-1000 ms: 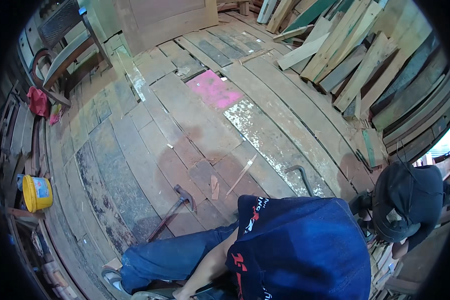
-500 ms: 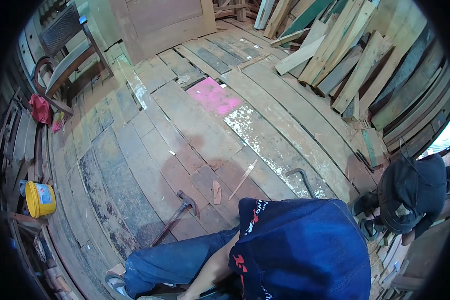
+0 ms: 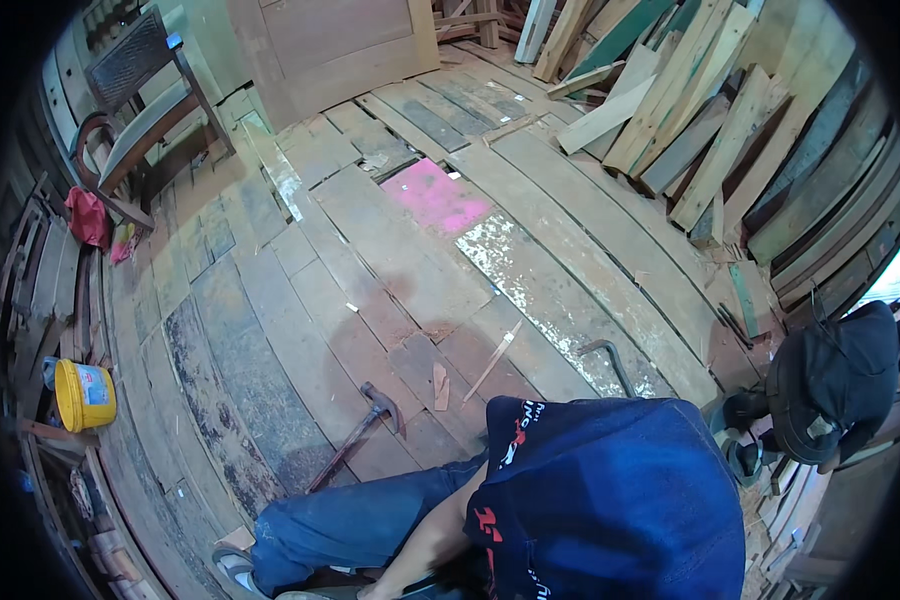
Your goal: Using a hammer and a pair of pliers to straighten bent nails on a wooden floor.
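My left forearm [image 3: 435, 540] comes out of the blue shirt [image 3: 610, 490] and reaches down beside my bent leg in blue trousers [image 3: 360, 510]. Only a sliver of my left hand [image 3: 375, 592] shows at the lower edge; its fingers, and anything in them, are out of sight. My right hand is not seen. A claw hammer [image 3: 378, 405] lies on the plank floor just beyond my knee, its handle pointing toward the leg. Past the shirt rests a bent dark metal bar [image 3: 610, 362]. Between the two tools are a thin wood strip [image 3: 493, 362] and a small wood scrap [image 3: 440, 387].
Boards [image 3: 670, 90] lean in a stack at the far right. A dark bag-like bundle [image 3: 835, 375] sits at the right beside sandals [image 3: 745, 450]. A yellow bucket [image 3: 84, 395] stands at the left, below an armchair [image 3: 145, 110]. The floor [image 3: 400, 235] has gaps between planks.
The whole view has shifted slightly, so the floor and tools appear a little further right and lower. My left arm keeps nearly the same pose.
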A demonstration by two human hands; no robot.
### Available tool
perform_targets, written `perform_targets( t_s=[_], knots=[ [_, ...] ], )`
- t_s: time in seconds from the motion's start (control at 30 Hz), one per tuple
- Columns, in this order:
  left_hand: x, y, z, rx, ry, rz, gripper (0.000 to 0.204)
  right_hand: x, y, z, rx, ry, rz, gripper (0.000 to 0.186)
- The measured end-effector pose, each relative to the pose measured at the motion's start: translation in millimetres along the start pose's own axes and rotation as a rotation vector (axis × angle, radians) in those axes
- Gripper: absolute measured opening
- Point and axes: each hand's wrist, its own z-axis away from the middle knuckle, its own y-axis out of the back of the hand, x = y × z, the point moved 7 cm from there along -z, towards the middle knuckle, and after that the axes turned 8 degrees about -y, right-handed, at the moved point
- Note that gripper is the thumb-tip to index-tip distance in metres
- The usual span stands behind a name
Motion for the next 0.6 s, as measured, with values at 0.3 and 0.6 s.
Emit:
perform_targets(
  t_s=[0.3, 0.6],
  knots=[
    [-21.2, 28.6, 79.3, -0.111, 0.226, 0.04, 0.059, 60.6, -89.8, 15.8, -0.239, -0.192, 0.069, 0.03],
    [-12.8, 58.6, 99.9, 0.097, 0.364, 0.209, 0.028, 83.8, -119.9, 27.4, -0.28, -0.429, 0.029, 0.019]
  ],
)
